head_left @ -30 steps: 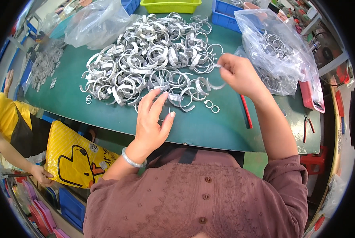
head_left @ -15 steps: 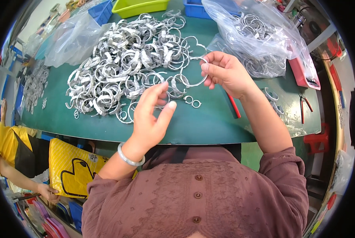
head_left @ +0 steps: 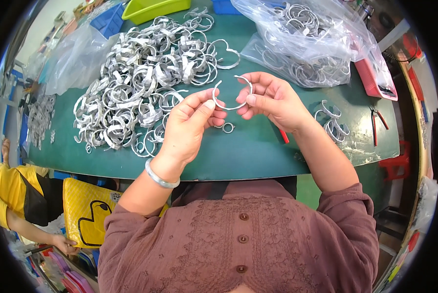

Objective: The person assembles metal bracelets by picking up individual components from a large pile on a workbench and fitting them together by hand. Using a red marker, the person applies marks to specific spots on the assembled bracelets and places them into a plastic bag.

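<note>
A thin grey open bangle (head_left: 227, 107) is held up between my two hands above the table. My left hand (head_left: 187, 122) pinches its left side between thumb and fingers. On the opposite side my right hand (head_left: 273, 100) grips it, thumb in front and fingers behind. The bangle's gap faces away from me at the top. Just below it, a small ring (head_left: 228, 128) lies on the table. A large heap of similar grey bangles (head_left: 145, 88) spreads beyond and left of my left hand. Under my right hand shows part of a red stick-like thing (head_left: 284, 136).
Several bangles (head_left: 334, 122) lie right of my right forearm, near red-handled pliers (head_left: 374, 128). Behind them are a clear bag of bangles (head_left: 307, 53) and a pink basket (head_left: 375, 80). Green (head_left: 155, 10) and blue bins stand at the back. A person in yellow (head_left: 13, 195) is at left.
My left hand, open and empty before, has closed on the bangle's left side. My right hand has brought the bangle nearer and away from the heap.
</note>
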`<state>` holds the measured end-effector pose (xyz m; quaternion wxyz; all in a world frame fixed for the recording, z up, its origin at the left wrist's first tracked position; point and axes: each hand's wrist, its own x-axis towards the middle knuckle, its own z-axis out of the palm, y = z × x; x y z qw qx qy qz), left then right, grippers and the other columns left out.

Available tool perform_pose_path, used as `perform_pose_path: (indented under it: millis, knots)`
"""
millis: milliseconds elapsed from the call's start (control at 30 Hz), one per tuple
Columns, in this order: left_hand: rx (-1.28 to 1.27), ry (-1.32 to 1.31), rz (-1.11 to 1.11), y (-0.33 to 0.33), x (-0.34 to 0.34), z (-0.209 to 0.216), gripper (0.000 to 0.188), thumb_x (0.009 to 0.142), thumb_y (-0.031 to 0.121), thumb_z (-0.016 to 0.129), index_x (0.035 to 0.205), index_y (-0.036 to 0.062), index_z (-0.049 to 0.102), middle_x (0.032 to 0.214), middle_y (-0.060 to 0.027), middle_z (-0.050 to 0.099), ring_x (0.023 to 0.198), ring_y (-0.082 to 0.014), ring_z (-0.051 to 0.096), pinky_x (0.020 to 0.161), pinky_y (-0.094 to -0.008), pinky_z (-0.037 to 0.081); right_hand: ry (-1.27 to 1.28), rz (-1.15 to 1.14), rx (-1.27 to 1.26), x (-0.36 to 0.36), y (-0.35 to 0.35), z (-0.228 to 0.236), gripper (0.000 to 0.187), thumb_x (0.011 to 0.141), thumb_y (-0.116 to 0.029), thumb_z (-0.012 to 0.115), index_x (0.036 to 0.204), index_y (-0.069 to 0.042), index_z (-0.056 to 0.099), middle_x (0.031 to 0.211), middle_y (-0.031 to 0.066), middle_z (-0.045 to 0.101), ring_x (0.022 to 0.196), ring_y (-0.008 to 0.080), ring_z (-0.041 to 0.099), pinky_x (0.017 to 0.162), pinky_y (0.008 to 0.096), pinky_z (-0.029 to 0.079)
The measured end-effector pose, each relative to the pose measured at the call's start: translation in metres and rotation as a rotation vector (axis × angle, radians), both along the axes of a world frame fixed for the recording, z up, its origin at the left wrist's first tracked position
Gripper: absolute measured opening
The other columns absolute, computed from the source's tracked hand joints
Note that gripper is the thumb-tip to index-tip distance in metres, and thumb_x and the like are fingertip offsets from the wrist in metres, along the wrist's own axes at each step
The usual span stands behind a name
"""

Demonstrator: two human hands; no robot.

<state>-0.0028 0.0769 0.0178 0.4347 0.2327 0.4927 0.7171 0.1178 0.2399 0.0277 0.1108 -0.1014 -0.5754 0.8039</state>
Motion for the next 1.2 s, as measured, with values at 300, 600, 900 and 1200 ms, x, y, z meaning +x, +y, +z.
perform_pose_path:
  millis: [300, 600, 900, 1200]
  knots:
    - [0.008, -0.06, 0.013, 0.008, 0.0, -0.001, 0.024, 0.089, 0.011, 0.045, 0.109, 0.0006, 0.053, 0.092, -0.0085, 0.057, 0.08, -0.0155, 0.056, 0.072, -0.0269, 0.046, 0.034, 0.035, 0.008, 0.007, 0.009, -0.008, 0.04, 0.084, -0.008, 0.051, 0.12, 0.004, 0.039, 0.098, 0.013, 0.056, 0.084, 0.0201, 0.059, 0.074, 0.0292, 0.049]
    - [-0.015, -0.047, 0.013, 0.011, -0.002, -0.004, 0.026, 0.089, 0.012, 0.045, 0.111, 0.0008, 0.052, 0.093, -0.006, 0.058, 0.08, -0.0128, 0.055, 0.073, -0.0252, 0.045, 0.035, 0.03, 0.001, 0.008, 0.01, -0.008, 0.038, 0.085, -0.009, 0.051, 0.12, 0.003, 0.041, 0.099, 0.0139, 0.057, 0.086, 0.0211, 0.06, 0.074, 0.0294, 0.049]
    - [0.022, -0.039, 0.016, 0.01, -0.001, -0.006, 0.026, 0.089, 0.011, 0.045, 0.111, 0.0001, 0.052, 0.097, -0.0068, 0.058, 0.083, -0.0132, 0.054, 0.077, -0.0273, 0.045, 0.066, 0.001, 0.007, 0.008, 0.01, -0.009, 0.033, 0.086, -0.011, 0.052, 0.116, 0.0, 0.048, 0.096, 0.0114, 0.059, 0.085, 0.0191, 0.06, 0.074, 0.029, 0.049]
    - [0.053, -0.031, 0.039, 0.009, 0.001, -0.007, 0.027, 0.088, 0.007, 0.045, 0.113, -0.0011, 0.052, 0.104, -0.0105, 0.056, 0.089, -0.016, 0.055, 0.082, -0.0303, 0.044, 0.107, -0.012, 0.082, 0.009, 0.01, -0.014, 0.029, 0.085, -0.012, 0.054, 0.112, 0.0, 0.052, 0.096, 0.0093, 0.06, 0.083, 0.016, 0.059, 0.073, 0.0279, 0.049]
